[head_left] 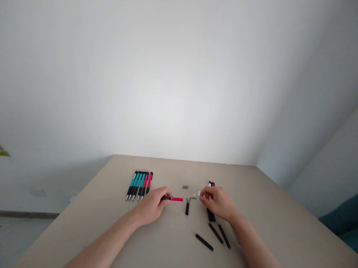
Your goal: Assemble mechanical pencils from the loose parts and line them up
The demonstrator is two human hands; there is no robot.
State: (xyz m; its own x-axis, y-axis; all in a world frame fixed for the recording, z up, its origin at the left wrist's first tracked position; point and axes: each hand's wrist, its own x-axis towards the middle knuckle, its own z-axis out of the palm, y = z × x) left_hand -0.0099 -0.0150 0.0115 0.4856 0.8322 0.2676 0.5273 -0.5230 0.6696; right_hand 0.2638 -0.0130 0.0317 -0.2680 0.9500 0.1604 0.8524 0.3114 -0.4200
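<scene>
My left hand (156, 203) is closed around a pink pen barrel (177, 199); its black end lies in the fingers and the pink end points right. Across from it, my right hand (219, 201) has thumb and fingers pinched together beside a small pale piece (199, 193); whether it grips that piece is unclear. Between the hands lie a black pen grip (187, 208) with thin pieces sticking up from it, and some tiny dark parts (193, 198), perhaps springs. Partly under my right hand are pen barrels with black lower parts (211, 217).
Several turquoise and pink pens (139, 183) lie in a row at the left. Small metal tips (185, 187) stand toward the back. Three black tubes, one of them nearest me (204, 242), lie at the front right. A wall (181, 79) rises behind the table (150, 243).
</scene>
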